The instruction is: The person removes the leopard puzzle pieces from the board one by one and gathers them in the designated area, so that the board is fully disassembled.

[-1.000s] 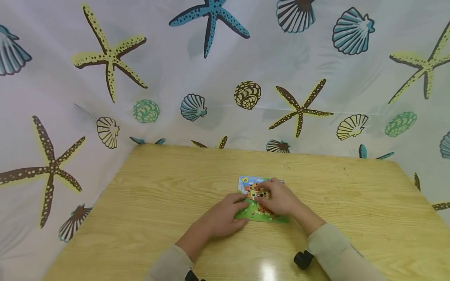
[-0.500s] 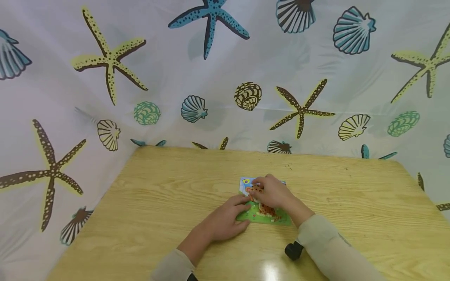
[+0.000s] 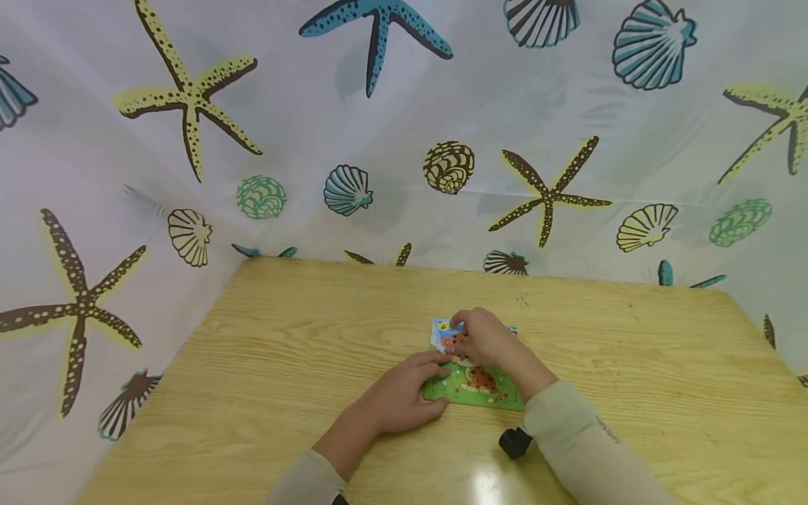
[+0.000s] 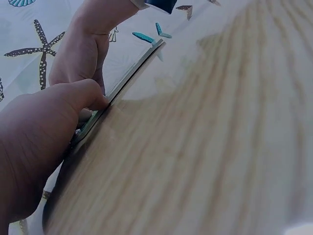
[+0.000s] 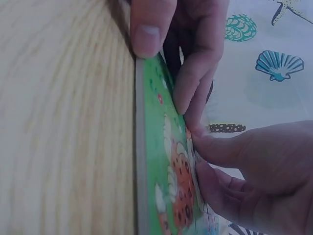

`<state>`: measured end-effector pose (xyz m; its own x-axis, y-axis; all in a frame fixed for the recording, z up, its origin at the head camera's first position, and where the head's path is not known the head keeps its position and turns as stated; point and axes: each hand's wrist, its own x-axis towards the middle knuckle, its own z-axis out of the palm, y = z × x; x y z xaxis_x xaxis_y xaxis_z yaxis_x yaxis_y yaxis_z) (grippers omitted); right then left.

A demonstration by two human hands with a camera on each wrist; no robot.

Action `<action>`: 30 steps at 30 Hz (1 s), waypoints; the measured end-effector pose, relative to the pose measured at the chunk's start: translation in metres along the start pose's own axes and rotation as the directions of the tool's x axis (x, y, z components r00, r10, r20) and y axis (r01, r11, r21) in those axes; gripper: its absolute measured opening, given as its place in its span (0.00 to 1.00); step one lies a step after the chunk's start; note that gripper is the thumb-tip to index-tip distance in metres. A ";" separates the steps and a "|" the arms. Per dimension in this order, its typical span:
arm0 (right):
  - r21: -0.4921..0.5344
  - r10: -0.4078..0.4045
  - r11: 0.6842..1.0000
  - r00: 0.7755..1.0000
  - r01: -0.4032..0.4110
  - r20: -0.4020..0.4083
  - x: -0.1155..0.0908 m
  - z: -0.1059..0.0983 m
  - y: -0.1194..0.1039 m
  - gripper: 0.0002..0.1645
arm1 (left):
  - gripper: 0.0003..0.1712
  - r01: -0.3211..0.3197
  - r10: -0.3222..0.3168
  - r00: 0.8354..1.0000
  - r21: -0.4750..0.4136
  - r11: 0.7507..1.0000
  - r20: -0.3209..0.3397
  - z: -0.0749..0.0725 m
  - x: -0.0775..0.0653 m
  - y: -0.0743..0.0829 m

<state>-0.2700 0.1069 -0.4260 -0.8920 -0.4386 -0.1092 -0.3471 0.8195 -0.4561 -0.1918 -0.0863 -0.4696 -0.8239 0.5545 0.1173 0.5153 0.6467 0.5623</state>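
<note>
A picture puzzle board [image 3: 463, 391] with a spotted leopard cub on green grass and blue sky lies flat on the table. My left hand [image 3: 404, 394] holds its left side: bent fingers rest on the face while the thumb [image 5: 147, 41] presses the near edge. Over the upper part, my right hand [image 3: 486, 338] pinches at the leopard's head [image 3: 459, 340], thumb and index finger close together on the face. That hand hides much of the head and the upper right of the picture. The board's thin edge [image 4: 129, 76] shows in the left wrist view.
The wood-grain table [image 3: 303, 330] extends on every side of the board. A white cloth [image 3: 391, 140] printed with starfish and shells hangs behind and at the sides. A black device [image 3: 515, 443] sits at the right sleeve [image 3: 568, 421].
My right hand has shifted slightly up and left over the picture, covering more of the leopard's head and uncovering its body. The left hand has stayed at the board's left side.
</note>
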 end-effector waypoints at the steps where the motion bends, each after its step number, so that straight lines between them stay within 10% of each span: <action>1: 0.010 0.008 1.000 1.000 -0.008 0.011 0.001 0.000 -0.001 0.25 | 0.26 0.006 -0.006 1.000 -0.010 1.000 0.000 0.000 -0.001 0.000; 8: 0.109 0.017 0.994 0.999 -0.022 0.043 0.002 -0.002 -0.001 0.26 | 0.25 0.013 -0.014 1.000 -0.034 0.999 -0.008 -0.005 -0.006 0.003; 30: 0.405 0.121 0.914 0.969 -0.025 -0.213 -0.013 0.020 -0.003 0.29 | 0.26 0.011 -0.011 1.000 -0.035 0.999 0.005 -0.003 -0.004 -0.002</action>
<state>-0.2514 0.1028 -0.4406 -0.9685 -0.2475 0.0274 -0.1778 0.6104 -0.7719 -0.1900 -0.0914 -0.4692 -0.8282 0.5501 0.1069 0.4977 0.6342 0.5916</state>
